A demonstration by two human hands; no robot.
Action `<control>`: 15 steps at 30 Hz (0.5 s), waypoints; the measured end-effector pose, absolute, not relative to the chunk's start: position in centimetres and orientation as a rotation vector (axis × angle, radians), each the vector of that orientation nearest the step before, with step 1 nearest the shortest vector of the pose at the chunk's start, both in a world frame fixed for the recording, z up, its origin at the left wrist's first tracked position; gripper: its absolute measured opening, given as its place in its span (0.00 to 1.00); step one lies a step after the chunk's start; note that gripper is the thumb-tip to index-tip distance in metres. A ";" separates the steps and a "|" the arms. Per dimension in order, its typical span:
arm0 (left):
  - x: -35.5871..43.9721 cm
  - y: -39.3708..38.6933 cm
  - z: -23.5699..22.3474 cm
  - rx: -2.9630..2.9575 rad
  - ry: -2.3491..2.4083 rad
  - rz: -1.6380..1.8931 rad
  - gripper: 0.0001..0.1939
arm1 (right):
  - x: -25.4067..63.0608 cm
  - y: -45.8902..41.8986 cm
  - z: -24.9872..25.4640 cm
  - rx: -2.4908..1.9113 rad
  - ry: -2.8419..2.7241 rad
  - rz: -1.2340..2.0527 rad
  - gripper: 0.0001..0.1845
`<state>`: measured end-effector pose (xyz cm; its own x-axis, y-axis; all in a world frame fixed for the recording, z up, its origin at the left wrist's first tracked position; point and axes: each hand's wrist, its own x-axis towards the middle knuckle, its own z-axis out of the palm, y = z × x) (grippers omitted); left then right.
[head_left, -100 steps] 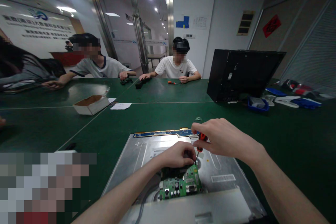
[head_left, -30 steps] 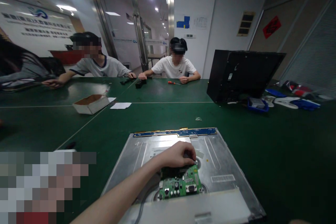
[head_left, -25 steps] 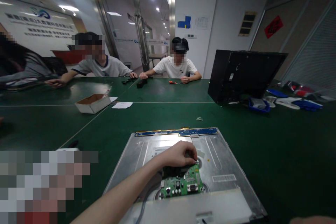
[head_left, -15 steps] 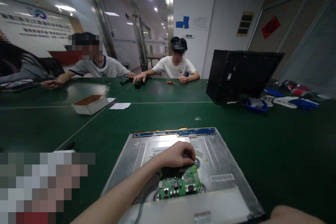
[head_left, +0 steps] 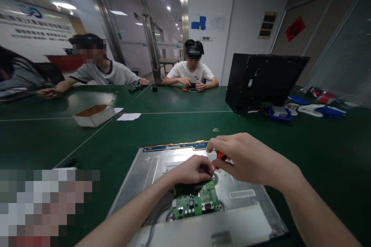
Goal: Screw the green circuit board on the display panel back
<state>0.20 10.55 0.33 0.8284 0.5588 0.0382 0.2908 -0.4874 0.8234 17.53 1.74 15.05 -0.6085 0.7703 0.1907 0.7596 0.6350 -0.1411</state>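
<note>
A green circuit board lies on the metal back of a display panel in front of me. My left hand is closed at the board's far right corner, thumb and fingers pinched together; anything between them is too small to make out. From the right, my right hand grips a screwdriver with a red-orange handle, mostly covered by the fingers. Its tip points down at that same corner, close to my left fingertips. A blue circuit strip runs along the panel's far edge, partly covered by my right hand.
A black monitor casing stands at the back right, beside a blue tray and blue-and-white items. An open box and white paper lie to the left. Across the green table sit co-workers, one with a small dark object and an orange screwdriver nearby.
My right hand has come up from the lower right edge to the board's corner with the screwdriver. My left hand stays put. The co-worker opposite has drawn an arm in, both hands now together.
</note>
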 end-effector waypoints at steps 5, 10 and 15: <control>0.1 10.6 0.1 2.107 0.609 0.361 0.05 | 18.0 3.5 13.6 -1.305 -2.651 0.145 0.09; 0.1 10.6 0.1 2.105 0.610 0.360 0.07 | 17.4 3.3 13.8 -1.362 -2.673 0.154 0.08; 0.1 10.6 0.1 2.103 0.614 0.356 0.07 | 17.5 3.3 13.8 -1.358 -2.685 0.164 0.07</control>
<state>0.13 10.59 0.15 0.8359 0.5484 0.0232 0.2926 -0.4810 0.8264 17.45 3.33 13.81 -0.5873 0.8067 0.0656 0.7927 0.5897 -0.1545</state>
